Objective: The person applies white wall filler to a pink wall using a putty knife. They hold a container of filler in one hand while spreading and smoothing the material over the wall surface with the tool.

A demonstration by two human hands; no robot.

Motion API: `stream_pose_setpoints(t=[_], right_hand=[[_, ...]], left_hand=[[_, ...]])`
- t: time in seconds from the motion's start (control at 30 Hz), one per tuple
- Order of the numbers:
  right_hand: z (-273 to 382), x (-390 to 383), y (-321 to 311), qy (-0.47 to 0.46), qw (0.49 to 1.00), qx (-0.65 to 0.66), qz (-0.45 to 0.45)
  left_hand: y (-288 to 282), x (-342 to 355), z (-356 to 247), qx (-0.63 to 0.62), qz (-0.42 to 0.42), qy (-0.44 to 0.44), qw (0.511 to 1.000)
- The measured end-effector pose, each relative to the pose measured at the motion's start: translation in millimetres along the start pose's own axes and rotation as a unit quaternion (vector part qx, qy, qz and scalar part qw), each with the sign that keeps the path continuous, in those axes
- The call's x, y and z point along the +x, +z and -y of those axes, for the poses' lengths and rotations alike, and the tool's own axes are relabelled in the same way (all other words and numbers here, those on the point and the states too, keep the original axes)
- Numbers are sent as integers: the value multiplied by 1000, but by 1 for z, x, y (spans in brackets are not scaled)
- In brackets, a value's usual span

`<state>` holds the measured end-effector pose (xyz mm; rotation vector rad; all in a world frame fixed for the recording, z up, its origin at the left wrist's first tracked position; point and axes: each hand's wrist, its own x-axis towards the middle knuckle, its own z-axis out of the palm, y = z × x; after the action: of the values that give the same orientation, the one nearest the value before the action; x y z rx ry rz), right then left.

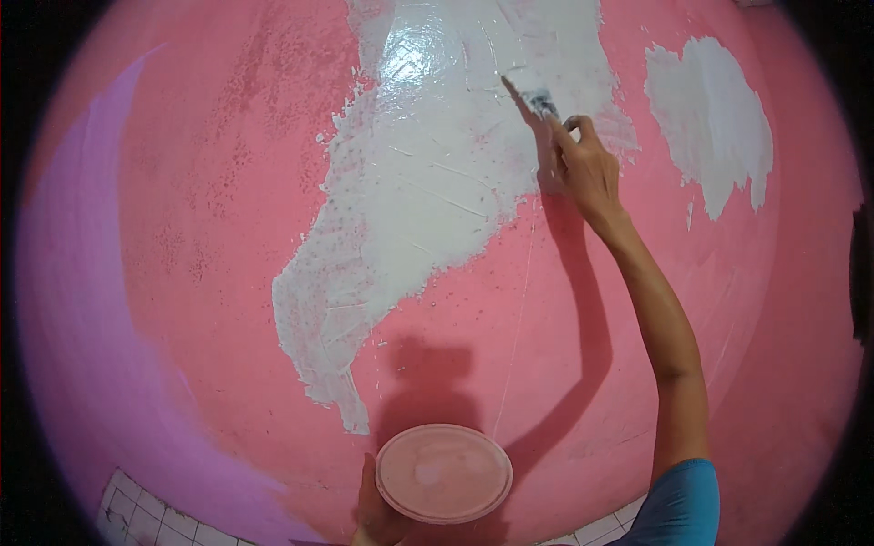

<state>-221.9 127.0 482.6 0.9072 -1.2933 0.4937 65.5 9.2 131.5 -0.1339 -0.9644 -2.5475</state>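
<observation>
Scraper (542, 101) at white putty (428, 200) on a pink wall (218, 309).
The right hand (587, 168) grips the scraper, high up; the left hand (371, 505), partly hidden, holds the round lid (444, 482) low near the wall.

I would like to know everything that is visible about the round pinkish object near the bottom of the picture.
The round object, perhaps a lid, looks like dull pink plastic, with a thin rim and a lighter patch near its middle. It appears as a wide oval at bottom centre, before the pink wall. The left hand grips its left side; its underside is hidden.
</observation>
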Motion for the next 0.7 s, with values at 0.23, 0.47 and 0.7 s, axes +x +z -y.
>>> stream_pose_setpoints(t=[0.23,0.47,0.7], right_hand=[[-22,127,33,-82,986,-32,-139],[-13,78,42,-65,993,-39,-96],[1,-34,2,14,999,-15,31]], left_hand=[[6,10,4,-41,-32,-21,998],[7,11,2,-25,2,-5,1000],[-20,17,10,-25,-10,-20,999]])
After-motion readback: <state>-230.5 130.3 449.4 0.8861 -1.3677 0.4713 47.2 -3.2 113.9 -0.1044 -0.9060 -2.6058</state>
